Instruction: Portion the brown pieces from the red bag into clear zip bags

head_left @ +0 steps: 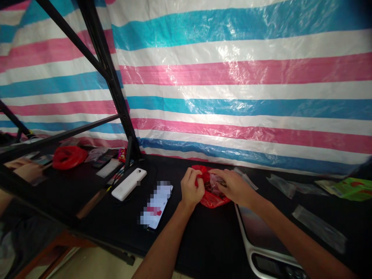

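Observation:
A red plastic bag (213,202) lies on the black table with its mouth spread open. Small dark pieces and some crumpled clear plastic (214,181) show inside it. My left hand (192,187) is closed on the bag's left rim, fingers curled over the edge. From the right, my right hand (234,186) reaches into the mouth, its thumb and fingers closed around the clear plastic; the fingertips are partly hidden. Just below my right forearm sits a kitchen scale (261,228) with a silver rim.
Left of the bag lie a lit phone (158,205) and a white power bank (129,184). Clear plastic sleeves (319,228) and a green packet (353,188) are on the right. Beyond a black metal frame (116,93), another person's hands (24,169) are near a second red bag (69,157).

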Motion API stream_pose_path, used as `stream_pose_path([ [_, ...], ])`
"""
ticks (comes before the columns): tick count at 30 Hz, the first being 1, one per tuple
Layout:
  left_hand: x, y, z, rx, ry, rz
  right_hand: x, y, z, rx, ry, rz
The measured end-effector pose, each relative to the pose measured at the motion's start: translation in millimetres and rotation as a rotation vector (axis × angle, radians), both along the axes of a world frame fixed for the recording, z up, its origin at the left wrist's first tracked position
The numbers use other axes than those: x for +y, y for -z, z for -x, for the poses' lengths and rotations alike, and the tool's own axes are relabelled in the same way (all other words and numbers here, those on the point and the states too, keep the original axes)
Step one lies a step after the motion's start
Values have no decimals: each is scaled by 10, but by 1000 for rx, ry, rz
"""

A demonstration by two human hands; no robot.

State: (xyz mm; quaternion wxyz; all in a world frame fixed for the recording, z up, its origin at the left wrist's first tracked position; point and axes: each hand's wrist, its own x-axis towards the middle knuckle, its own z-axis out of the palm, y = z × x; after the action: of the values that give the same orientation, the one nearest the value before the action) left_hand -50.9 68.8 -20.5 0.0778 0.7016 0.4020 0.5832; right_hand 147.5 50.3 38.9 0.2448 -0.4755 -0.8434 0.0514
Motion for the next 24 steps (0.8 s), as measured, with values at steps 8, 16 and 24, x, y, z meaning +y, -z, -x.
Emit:
stream_pose_path([
  [8, 1, 1, 21, -17, -5, -17, -389, 69, -385, 437, 111, 174],
  [16, -15, -8, 22, -21, -3, 25, -1016, 421, -888, 275, 245, 90],
  [24, 67, 63, 78, -78, 6, -31, -1089, 453, -1178, 612, 511, -121],
])
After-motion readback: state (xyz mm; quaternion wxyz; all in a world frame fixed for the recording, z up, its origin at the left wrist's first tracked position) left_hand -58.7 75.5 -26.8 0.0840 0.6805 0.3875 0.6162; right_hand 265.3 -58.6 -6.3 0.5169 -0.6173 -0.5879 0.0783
